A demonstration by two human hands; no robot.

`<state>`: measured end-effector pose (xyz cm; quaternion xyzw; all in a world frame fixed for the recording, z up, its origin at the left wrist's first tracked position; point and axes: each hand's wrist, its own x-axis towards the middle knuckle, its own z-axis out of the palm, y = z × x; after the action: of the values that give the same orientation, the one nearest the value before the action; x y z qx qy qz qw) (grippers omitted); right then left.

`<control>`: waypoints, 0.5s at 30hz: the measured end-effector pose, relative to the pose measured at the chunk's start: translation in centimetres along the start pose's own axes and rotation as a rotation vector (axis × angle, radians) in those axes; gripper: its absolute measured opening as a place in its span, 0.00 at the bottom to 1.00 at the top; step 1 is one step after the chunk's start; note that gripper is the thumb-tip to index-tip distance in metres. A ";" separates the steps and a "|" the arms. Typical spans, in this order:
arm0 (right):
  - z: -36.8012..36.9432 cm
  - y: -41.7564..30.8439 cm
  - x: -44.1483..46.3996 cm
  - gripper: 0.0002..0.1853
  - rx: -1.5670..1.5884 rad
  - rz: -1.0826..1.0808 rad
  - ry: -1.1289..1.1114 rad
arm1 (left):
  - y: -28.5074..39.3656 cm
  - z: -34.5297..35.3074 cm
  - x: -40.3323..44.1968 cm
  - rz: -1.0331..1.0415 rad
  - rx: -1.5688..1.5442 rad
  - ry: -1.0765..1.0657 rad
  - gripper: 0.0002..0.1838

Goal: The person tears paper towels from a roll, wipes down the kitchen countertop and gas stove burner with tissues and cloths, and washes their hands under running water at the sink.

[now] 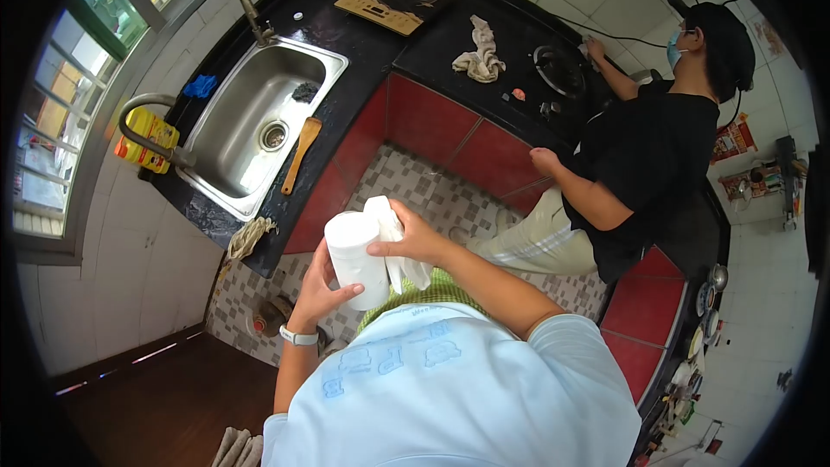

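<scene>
Close in front of my body, my left hand (318,294) is wrapped round a white cylindrical container (355,258), fingers on its side. My right hand (417,239) grips a white cloth or paper wipe (398,265) against the container's right side; which of the two it is, I cannot tell. The right thumb lies near the container's upper edge. Part of the wipe hangs down below my right fingers.
A steel sink (333,59) with a wooden spatula (303,154) beside it is set in the black counter. Behind are a gold-edged cooktop (378,13) and a crumpled cloth (481,56). Another person (644,151) stands at the right, one hand near the wall.
</scene>
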<state>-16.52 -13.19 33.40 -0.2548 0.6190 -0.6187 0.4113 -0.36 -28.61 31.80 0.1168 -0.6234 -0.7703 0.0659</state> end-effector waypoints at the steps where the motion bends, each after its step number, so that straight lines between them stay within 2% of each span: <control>1: -0.5 -0.2 0.3 0.44 0.005 0.006 0.004 | -0.6 -0.3 0.9 -0.053 0.066 -0.043 0.52; 3: -1.8 -1.1 1.4 0.39 -0.022 -0.020 0.011 | -0.3 0.1 2.7 -0.115 0.133 -0.085 0.50; 6: -3.9 -1.4 3.6 0.35 0.065 -0.046 0.063 | 0.7 1.2 5.7 -0.169 0.096 0.001 0.45; 7: -4.8 -1.7 4.1 0.27 0.078 -0.054 0.051 | 0.7 1.4 6.8 -0.135 0.066 0.025 0.46; 8: -5.7 -1.8 4.8 0.27 0.081 -0.038 0.046 | 0.7 1.6 7.7 -0.105 0.034 0.052 0.46; 10: -7.4 -1.7 6.1 0.24 0.654 0.052 -0.001 | 0.9 1.9 9.7 -0.128 -0.007 0.087 0.45; 12: -9.8 -2.3 6.9 0.27 0.760 0.142 -0.006 | 1.0 2.2 11.7 -0.150 -0.004 0.141 0.45; 14: -11.9 -2.2 7.9 0.30 0.800 0.094 0.018 | 0.9 2.7 13.8 -0.164 -0.010 0.184 0.45; 15: -12.9 -2.4 8.4 0.31 0.694 0.076 0.075 | 0.7 2.9 15.1 -0.143 -0.033 0.194 0.46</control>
<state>-32.09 -13.24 32.77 -0.0537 0.3958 -0.7854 0.4729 -15.67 -29.77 31.57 0.2338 -0.5913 -0.7684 0.0725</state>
